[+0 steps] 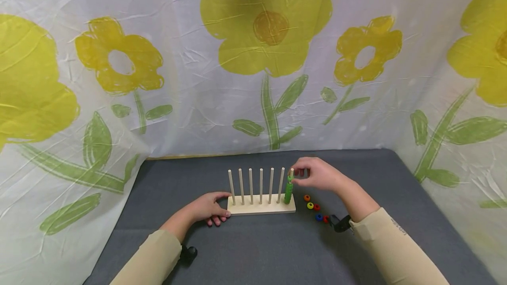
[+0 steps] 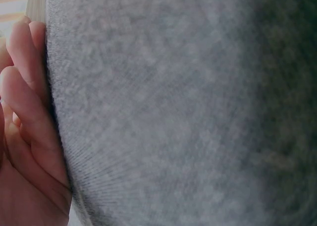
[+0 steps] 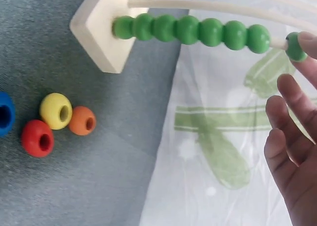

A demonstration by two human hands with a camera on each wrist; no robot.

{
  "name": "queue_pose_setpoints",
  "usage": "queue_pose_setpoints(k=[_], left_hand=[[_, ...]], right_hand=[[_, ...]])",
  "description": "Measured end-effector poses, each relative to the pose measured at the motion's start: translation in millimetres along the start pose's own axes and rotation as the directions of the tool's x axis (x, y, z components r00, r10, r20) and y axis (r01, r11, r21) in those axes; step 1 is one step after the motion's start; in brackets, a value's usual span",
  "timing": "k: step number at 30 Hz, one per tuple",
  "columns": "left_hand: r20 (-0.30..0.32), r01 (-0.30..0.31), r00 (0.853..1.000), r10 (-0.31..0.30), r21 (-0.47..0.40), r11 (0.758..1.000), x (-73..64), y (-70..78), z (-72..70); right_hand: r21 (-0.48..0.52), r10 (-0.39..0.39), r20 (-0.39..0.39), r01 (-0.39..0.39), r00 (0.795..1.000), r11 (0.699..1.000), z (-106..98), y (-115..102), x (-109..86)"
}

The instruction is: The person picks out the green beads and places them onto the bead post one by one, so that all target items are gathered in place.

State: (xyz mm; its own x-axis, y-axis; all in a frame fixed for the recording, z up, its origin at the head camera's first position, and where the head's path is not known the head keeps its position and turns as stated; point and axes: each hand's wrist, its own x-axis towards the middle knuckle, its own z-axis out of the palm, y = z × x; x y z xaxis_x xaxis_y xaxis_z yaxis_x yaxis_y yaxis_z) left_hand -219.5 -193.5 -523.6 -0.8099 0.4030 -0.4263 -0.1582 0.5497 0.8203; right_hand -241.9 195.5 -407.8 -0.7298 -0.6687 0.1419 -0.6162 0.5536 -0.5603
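Note:
A pale wooden peg rack (image 1: pixel 261 208) stands on the table with a row of upright pegs. My left hand (image 1: pixel 203 209) holds the left end of its base, fingers on both sides of it; the left wrist view shows this hand (image 2: pixel 29 137) only in part. On the rightmost peg sits a stack of green beads (image 1: pixel 288 195). Above them, my right hand (image 1: pixel 317 173) pinches one more green bead (image 3: pixel 295 47) between thumb and finger. This bead is on the upper part of the peg, with a gap below it. The other right fingers are loosely bent.
Right of the rack lie loose beads: orange (image 1: pixel 306 198), yellow (image 1: pixel 310 206), blue (image 1: pixel 318 217) and red ones (image 1: pixel 317 207). A dark grey cloth (image 1: pixel 253 250) covers the table. Behind hangs a white sheet (image 1: pixel 182 113) with painted flowers.

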Motion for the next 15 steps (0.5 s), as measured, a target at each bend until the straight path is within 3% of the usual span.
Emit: queue_pose_setpoints(k=[15], left_hand=[[-0.011, 0.0, 1.0, 0.0, -0.009, 1.0, -2.6, 3.5, 0.7]], right_hand=[[0.005, 0.021, -0.003, -0.021, 1.0, 1.0, 8.7, 5.6, -3.0]])
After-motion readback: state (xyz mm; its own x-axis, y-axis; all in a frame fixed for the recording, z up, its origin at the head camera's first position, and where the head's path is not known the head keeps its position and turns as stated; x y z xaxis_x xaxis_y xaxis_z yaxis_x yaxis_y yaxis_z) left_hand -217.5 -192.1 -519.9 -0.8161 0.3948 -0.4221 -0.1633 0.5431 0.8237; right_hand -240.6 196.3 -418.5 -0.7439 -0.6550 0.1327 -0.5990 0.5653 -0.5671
